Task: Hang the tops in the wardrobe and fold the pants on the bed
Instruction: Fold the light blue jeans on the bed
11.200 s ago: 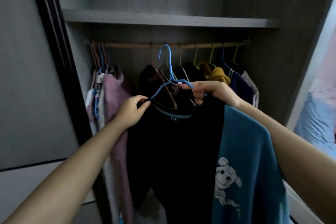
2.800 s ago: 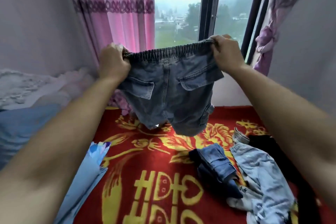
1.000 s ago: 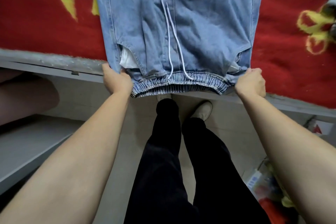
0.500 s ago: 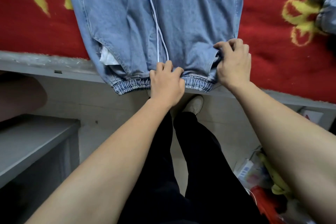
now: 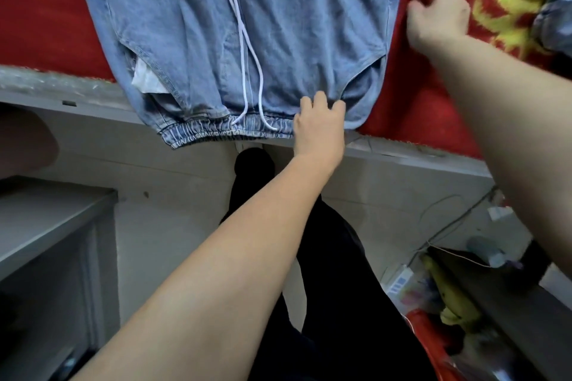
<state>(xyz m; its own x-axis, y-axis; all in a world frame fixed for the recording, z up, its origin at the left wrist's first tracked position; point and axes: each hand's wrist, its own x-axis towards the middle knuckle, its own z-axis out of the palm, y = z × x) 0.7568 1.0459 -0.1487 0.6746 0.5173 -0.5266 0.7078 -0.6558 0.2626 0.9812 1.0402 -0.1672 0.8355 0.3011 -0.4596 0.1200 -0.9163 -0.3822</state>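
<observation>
Covering the bed (image 5: 93,99) is a red blanket (image 5: 418,102) with yellow figures, and the pants (image 5: 309,25), pale blue denim, lie flat on it with the legs running away from the person and the elastic waistband (image 5: 210,134) hanging just over the near edge. A second denim piece (image 5: 554,9) lies at the far right, apart from them. The left hand (image 5: 320,133) is at the right end of the waistband, beside the pocket mouth, its fingers curled down and gripping the denim there. The right hand (image 5: 436,12) sits on the blanket just beside the right side seam, fingers curled; whether they pinch the seam, the blanket or nothing, I cannot tell. The step looks like squaring the pants before the first fold, most likely one half laid over the other. To do it well, the two hands should take the same side, one at the waist and one further up the leg, and carry it across together so that seam meets seam and the waistband ends line up. Drawing the waistband fully onto the bed first would stop its weight from dragging the cloth off the edge. The creases across the front want a flat sweep of the palm outward. The white drawstring (image 5: 247,56) trails loose up the middle and should lie inside the fold, and the white pocket lining (image 5: 148,80) poking out at the left should be pushed back in.
</observation>
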